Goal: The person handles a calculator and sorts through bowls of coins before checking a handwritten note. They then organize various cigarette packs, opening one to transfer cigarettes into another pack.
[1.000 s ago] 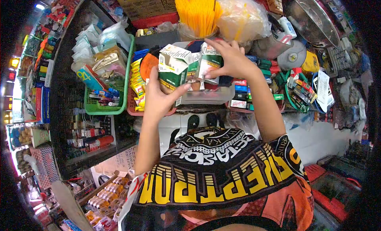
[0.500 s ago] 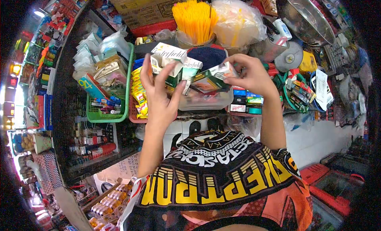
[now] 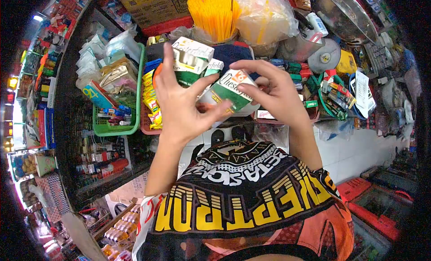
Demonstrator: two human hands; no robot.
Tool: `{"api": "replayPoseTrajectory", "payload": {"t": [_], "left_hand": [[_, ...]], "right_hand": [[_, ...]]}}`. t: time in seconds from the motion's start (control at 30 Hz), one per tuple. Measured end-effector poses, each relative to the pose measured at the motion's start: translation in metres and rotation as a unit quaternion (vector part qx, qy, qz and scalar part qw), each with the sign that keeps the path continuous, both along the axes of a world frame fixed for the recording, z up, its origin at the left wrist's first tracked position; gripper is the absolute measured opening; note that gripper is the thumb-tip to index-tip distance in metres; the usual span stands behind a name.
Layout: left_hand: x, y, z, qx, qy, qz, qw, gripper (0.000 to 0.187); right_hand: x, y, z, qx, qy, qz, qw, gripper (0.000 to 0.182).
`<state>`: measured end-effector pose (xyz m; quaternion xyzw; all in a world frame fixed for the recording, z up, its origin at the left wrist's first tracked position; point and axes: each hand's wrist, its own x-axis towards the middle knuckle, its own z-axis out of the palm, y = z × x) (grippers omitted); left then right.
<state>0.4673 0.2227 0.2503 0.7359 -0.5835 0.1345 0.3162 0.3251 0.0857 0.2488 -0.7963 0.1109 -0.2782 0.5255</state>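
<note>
In the head view, my left hand [image 3: 179,104] is wrapped around a white and green Chesterfield cigarette pack [image 3: 193,52] whose top is open. A second cigarette pack [image 3: 214,67], mostly hidden, sits right behind it. My right hand [image 3: 271,86] grips another green and white cigarette pack [image 3: 231,88] by its upper right side, tilted with its printed front toward me. The left thumb reaches the lower edge of that pack. Below and behind the hands is a clear plastic container [image 3: 247,110], largely covered by them.
Left of the hands stand a green basket [image 3: 117,132] of plastic bags and small goods, and yellow sachets [image 3: 151,102]. Yellow straws [image 3: 213,16] and a bag of clear plastic [image 3: 265,21] are at the back. A round green basket [image 3: 336,99] of small packs stands right.
The right-hand pack has turned so its printed front faces me, and it has come closer to my left hand. The left thumb now reaches it. The view has shifted slightly.
</note>
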Motion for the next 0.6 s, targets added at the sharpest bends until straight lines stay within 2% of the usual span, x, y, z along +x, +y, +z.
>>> {"api": "replayPoseTrajectory", "payload": {"t": [0.03,0.13,0.3,0.4,0.47,0.6], "left_hand": [[-0.003,0.0,0.004,0.0,0.0,0.0,1.0,0.044],[-0.008,-0.002,0.015,0.041,-0.046,0.018,0.998,0.065],[-0.012,-0.005,0.015,0.075,-0.07,0.032,0.994,0.061],[-0.011,-0.006,0.013,0.1,-0.074,0.031,0.992,0.059],[-0.011,-0.006,0.014,0.113,-0.073,0.029,0.99,0.058],[-0.012,-0.008,0.017,0.131,-0.082,0.002,0.988,0.054]], "right_hand": [[0.002,0.002,0.0,-0.01,0.006,-0.01,1.0,0.03],[0.005,0.003,-0.004,-0.022,0.014,-0.022,0.999,0.031],[0.008,0.004,-0.009,-0.039,0.006,-0.049,0.998,0.032],[0.004,0.006,-0.001,-0.023,0.073,-0.033,0.997,0.034],[0.003,0.009,0.002,-0.13,0.094,-0.064,0.985,0.035],[0.002,0.013,0.006,-0.136,0.12,-0.089,0.979,0.036]]}}
